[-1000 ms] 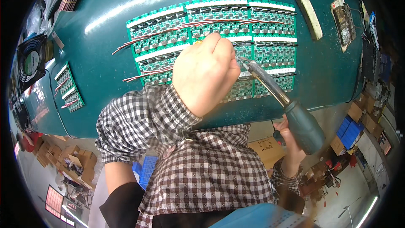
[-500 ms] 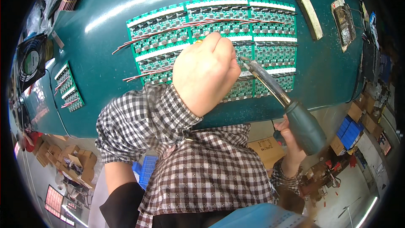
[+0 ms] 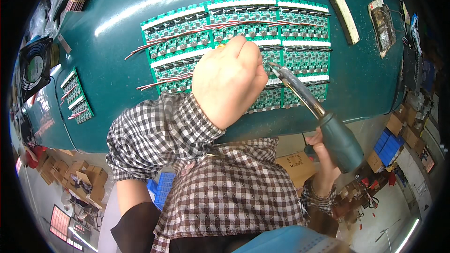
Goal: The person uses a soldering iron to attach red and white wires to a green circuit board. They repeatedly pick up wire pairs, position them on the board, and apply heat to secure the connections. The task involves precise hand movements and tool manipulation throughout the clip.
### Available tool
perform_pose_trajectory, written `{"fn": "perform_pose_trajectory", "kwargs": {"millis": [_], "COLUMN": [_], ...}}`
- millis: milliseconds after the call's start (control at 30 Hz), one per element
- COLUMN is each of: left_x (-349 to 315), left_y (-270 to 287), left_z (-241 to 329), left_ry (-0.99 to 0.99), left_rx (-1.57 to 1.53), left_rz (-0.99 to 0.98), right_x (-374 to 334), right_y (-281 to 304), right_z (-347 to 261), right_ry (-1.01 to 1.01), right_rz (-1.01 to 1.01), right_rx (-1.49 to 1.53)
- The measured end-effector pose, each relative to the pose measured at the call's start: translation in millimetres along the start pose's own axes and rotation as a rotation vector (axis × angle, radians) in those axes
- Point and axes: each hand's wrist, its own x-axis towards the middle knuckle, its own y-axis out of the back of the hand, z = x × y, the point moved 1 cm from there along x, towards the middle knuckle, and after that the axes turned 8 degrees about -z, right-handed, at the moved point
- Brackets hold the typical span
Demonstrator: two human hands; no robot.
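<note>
The left hand (image 3: 229, 84) is over the middle of the panels of green circuit boards (image 3: 304, 61), back turned up and knuckles pointing away from the body. Its fingers are curled inward, and the fingertips are hidden beneath the hand, so I cannot tell whether they pinch anything. A yellow band (image 3: 221, 46) shows at one finger. The left arm is bent: the bare forearm rises from the lower left, then the black-and-white checked sleeve (image 3: 150, 136) slants up and rightward to a gathered cuff at the wrist.

The right hand (image 3: 324, 154) is lower and nearer the body, beyond the table's near edge, its fingers wrapped around the dark green handle of a soldering iron (image 3: 341, 143). The thumb side shows left of the handle; the remaining fingers are mostly hidden behind it. The iron slants up and leftward, its tip just beside the left hand and above the boards; whether it touches them I cannot tell.

The boards lie in rows on the green tabletop (image 3: 112, 75), with white connector strips (image 3: 242, 3) and red-and-white wires (image 3: 234, 22) across them. A smaller board panel (image 3: 77, 98) lies well apart to the left, near a black fan (image 3: 36, 68).
</note>
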Motion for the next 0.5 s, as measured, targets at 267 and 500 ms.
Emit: {"fn": "perform_pose_trajectory", "kwargs": {"millis": [267, 500], "left_x": [0, 0], "left_y": [1, 2], "left_z": [0, 4], "left_ry": [-0.001, 0.038], "left_rx": [0.005, 0.018], "left_rz": [-0.006, -0.057], "right_x": [6, 12], "right_y": [-7, 1], "right_z": [-12, -4], "right_ry": [0.016, 0.027], "right_rz": [0.055, 0.115], "right_rx": [0.074, 0.266]}}
